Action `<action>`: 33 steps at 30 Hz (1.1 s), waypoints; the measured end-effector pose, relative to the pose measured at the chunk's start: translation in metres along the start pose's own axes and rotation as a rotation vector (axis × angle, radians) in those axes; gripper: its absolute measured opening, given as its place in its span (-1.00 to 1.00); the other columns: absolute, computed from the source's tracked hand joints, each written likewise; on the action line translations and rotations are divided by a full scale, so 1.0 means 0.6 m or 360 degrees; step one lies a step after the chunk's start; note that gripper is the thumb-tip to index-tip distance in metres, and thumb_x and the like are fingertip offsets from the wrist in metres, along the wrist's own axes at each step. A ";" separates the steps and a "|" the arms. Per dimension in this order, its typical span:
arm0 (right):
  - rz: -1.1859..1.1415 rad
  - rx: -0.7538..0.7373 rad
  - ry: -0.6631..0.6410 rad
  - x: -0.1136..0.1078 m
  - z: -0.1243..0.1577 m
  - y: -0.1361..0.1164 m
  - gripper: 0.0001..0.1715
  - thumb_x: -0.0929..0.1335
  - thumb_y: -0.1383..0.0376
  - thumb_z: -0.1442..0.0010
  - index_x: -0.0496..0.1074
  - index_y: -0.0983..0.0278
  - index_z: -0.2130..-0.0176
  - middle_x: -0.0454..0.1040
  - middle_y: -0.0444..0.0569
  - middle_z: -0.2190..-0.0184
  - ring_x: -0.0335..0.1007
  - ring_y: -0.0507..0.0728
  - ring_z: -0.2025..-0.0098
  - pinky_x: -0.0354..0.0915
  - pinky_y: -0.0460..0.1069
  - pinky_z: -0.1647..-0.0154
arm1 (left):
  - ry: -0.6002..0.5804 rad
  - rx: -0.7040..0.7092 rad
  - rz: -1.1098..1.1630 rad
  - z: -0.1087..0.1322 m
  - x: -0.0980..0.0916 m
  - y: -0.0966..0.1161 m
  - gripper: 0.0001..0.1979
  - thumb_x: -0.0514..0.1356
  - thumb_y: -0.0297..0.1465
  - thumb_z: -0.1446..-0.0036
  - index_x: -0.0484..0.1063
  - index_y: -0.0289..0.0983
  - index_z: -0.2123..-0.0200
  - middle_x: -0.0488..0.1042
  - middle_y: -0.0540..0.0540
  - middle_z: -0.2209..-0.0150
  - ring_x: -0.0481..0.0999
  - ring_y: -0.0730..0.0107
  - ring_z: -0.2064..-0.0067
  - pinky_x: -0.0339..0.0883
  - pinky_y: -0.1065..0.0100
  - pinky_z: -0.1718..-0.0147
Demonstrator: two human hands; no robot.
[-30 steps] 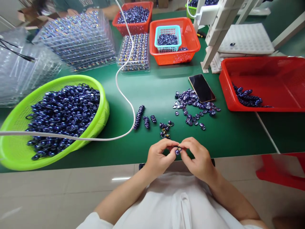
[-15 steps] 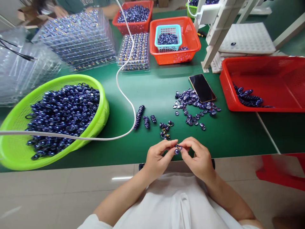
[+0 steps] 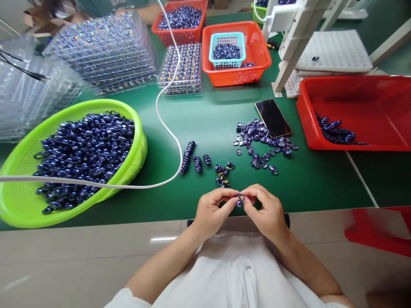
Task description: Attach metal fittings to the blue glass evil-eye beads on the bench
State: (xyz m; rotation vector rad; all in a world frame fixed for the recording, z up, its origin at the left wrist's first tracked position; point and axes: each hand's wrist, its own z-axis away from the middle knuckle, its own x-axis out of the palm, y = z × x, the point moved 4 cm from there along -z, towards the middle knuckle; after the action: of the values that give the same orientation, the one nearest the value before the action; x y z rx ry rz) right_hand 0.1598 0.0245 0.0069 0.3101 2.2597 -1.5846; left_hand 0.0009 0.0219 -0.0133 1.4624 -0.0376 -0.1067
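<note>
Both hands meet at the near edge of the green table (image 3: 212, 124). My left hand (image 3: 212, 211) and my right hand (image 3: 266, 211) pinch one small shiny dark-blue piece (image 3: 239, 200) between their fingertips. Just beyond them lie a few loose blue pieces (image 3: 222, 173) and short stacked rows of the same pieces (image 3: 188, 156). Farther right, a scattered pile of flat blue pieces (image 3: 261, 143) spreads over the table.
A lime-green basket (image 3: 19, 209) full of blue pieces sits at left, with a white cable (image 3: 160, 115) looping over it. A phone (image 3: 272, 118) lies mid-table. A red bin (image 3: 359, 98) is at right. Orange baskets (image 3: 257, 51) and stacked clear trays (image 3: 105, 51) stand behind.
My fingers have shifted slightly around the blue piece; both hands stay in the same spot.
</note>
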 end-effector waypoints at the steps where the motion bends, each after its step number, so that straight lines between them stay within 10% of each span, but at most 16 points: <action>1: -0.0003 0.0012 -0.0007 0.000 0.000 -0.001 -0.83 0.32 0.48 -0.23 0.45 0.23 0.24 0.46 -0.12 0.38 0.36 0.01 0.38 0.31 -0.08 0.36 | -0.0006 0.0069 -0.0060 0.000 -0.001 0.004 -0.89 0.31 -0.41 -0.13 0.61 -0.30 0.26 0.63 -0.14 0.34 0.59 0.33 0.33 0.48 0.38 0.30; 13: -0.0087 0.0152 -0.0038 -0.001 -0.007 -0.003 -0.86 0.32 0.44 -0.22 0.44 0.23 0.33 0.44 -0.13 0.44 0.35 0.00 0.43 0.29 -0.10 0.42 | -0.0047 0.0579 -0.0355 -0.002 0.002 0.040 -0.90 0.24 -0.54 -0.16 0.56 -0.30 0.27 0.58 -0.13 0.39 0.51 0.36 0.36 0.40 0.34 0.32; 21: -0.0019 0.0071 -0.0331 -0.036 -0.014 0.016 -0.85 0.32 0.41 -0.26 0.49 0.21 0.27 0.49 -0.10 0.37 0.40 0.04 0.37 0.32 -0.07 0.36 | -0.0155 0.0425 -0.0412 -0.006 0.011 0.033 -0.90 0.25 -0.48 -0.18 0.59 -0.31 0.26 0.59 -0.13 0.39 0.55 0.35 0.36 0.42 0.37 0.35; 27: 0.0624 -0.0017 0.0132 -0.127 -0.039 0.057 -0.87 0.35 0.33 -0.30 0.52 0.20 0.17 0.50 -0.02 0.26 0.43 0.15 0.19 0.36 0.06 0.12 | -0.0015 0.0176 -0.0298 -0.015 0.006 0.021 -0.90 0.28 -0.42 -0.15 0.58 -0.29 0.27 0.63 -0.12 0.34 0.60 0.33 0.34 0.46 0.37 0.29; 33: 0.1173 -0.0167 -0.0100 -0.108 -0.079 0.085 -0.81 0.35 0.34 -0.28 0.54 0.23 0.12 0.48 0.07 0.22 0.34 0.25 0.16 0.35 0.14 0.13 | 0.0012 0.0073 -0.0134 -0.020 0.005 0.019 -0.87 0.30 -0.35 -0.15 0.59 -0.29 0.27 0.63 -0.12 0.33 0.60 0.34 0.34 0.47 0.38 0.27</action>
State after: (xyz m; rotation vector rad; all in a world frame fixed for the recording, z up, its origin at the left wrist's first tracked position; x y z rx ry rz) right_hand 0.2302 0.0882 0.0044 0.9200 1.8424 -1.0612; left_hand 0.0056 0.0345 -0.0035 1.5102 0.0278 -0.1699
